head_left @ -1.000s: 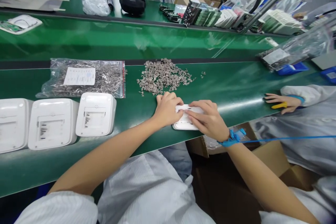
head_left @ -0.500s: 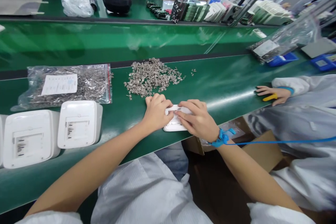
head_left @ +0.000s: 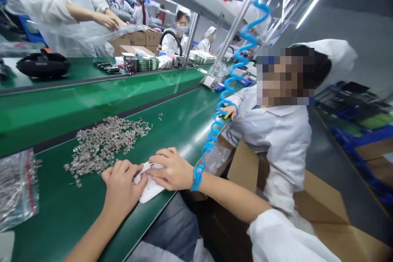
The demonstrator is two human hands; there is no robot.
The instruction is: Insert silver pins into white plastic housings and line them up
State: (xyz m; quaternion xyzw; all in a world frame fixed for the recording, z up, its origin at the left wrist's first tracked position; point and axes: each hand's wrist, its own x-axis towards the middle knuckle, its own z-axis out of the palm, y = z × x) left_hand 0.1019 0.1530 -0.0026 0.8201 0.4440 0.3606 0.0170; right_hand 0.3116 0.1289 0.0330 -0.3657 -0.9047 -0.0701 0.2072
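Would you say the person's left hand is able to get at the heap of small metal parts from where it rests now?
Probably yes. The left hand rests on the white casing, and the heap of metal parts lies just beyond its fingers on the green belt, with nothing between them.

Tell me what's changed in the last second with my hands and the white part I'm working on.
Mostly the view moved: the head turned right and up, so the white housings have left the view and the bag of metal parts sits at the left edge. The left hand and right hand stay pressed on the white part, beside the loose metal pile. Nothing was picked up or let go.
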